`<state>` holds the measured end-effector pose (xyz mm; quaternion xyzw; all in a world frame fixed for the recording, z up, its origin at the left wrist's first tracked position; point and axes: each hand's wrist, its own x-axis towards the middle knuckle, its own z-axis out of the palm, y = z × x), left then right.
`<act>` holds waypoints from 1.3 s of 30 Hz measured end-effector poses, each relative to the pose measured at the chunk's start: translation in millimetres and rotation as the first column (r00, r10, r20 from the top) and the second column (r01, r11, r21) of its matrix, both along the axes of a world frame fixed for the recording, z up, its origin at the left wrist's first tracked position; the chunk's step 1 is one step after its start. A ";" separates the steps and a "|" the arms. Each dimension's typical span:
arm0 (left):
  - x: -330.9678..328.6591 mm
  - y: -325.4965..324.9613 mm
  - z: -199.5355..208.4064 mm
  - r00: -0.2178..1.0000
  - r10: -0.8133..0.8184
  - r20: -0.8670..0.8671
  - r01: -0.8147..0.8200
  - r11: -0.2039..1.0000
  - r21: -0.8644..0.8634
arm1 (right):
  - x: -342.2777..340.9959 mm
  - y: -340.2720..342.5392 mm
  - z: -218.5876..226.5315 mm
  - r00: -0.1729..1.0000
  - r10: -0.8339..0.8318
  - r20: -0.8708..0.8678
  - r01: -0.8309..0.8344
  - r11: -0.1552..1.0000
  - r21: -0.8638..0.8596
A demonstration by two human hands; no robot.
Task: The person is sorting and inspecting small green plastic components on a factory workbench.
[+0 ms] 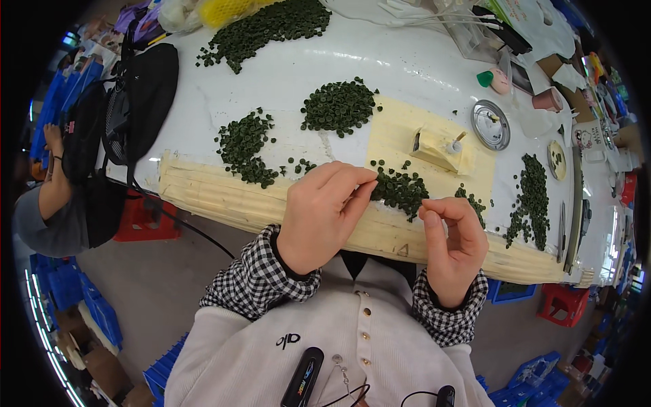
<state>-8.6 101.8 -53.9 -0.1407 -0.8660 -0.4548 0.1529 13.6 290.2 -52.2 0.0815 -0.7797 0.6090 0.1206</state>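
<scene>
My left hand is closed in a pinch at the near edge of the table, its fingertips at a small pile of dark green button-like pieces. On the other side of that pile, my right hand also pinches with thumb and forefinger, the remaining fingers curled. Whatever either pinch holds is too small or hidden to make out. Just beyond the pile stands a small tape-wrapped block with an upright peg, set on a pale yellow sheet. A few loose green pieces lie beyond my left hand.
More green pieces form heaps at the left, centre, far left and right. A round metal dish sits right of the block. Tweezers lie far right. A black bag and another person's arm are at left.
</scene>
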 end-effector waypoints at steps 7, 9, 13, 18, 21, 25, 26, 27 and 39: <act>2.0 -47.2 13.8 0.963 0.180 -0.199 -0.214 0.963 -0.162 | 2.8 1.5 1.3 0.999 -0.012 -0.039 0.016 0.996 0.090; 5.0 -61.3 15.1 0.958 0.191 -0.214 -0.243 0.937 -0.250 | 2.5 0.2 2.1 0.998 0.022 -0.062 -0.014 0.993 0.114; 11.0 -64.3 15.0 0.980 0.063 -0.188 -0.136 0.903 -0.407 | 2.9 -6.9 3.6 0.993 0.073 -0.087 -0.062 0.990 0.125; 6.1 -57.4 7.5 0.986 -0.067 -0.152 -0.029 0.832 -0.555 | 6.6 -11.4 8.5 0.986 0.134 -0.094 -0.116 0.977 0.176; 5.9 -60.8 6.1 0.982 -0.133 -0.130 0.037 0.825 -0.564 | 9.2 -10.0 8.2 0.986 0.145 -0.077 -0.129 0.973 0.190; 6.2 -68.0 10.6 0.979 -0.176 -0.103 0.086 0.812 -0.577 | 10.4 -11.6 8.5 0.987 0.154 -0.051 -0.142 0.971 0.193; 5.7 -70.9 12.4 0.978 -0.185 -0.092 0.097 0.804 -0.586 | 10.7 -12.3 9.0 0.986 0.160 -0.045 -0.148 0.969 0.196; 4.9 -73.6 14.8 0.977 -0.198 -0.072 0.117 0.794 -0.596 | 10.7 -13.5 9.2 0.985 0.168 -0.048 -0.156 0.968 0.195; 1.9 -88.3 19.6 0.950 -0.309 -0.051 0.194 0.708 -0.679 | 10.9 -13.2 9.9 0.978 0.205 -0.040 -0.192 0.957 0.217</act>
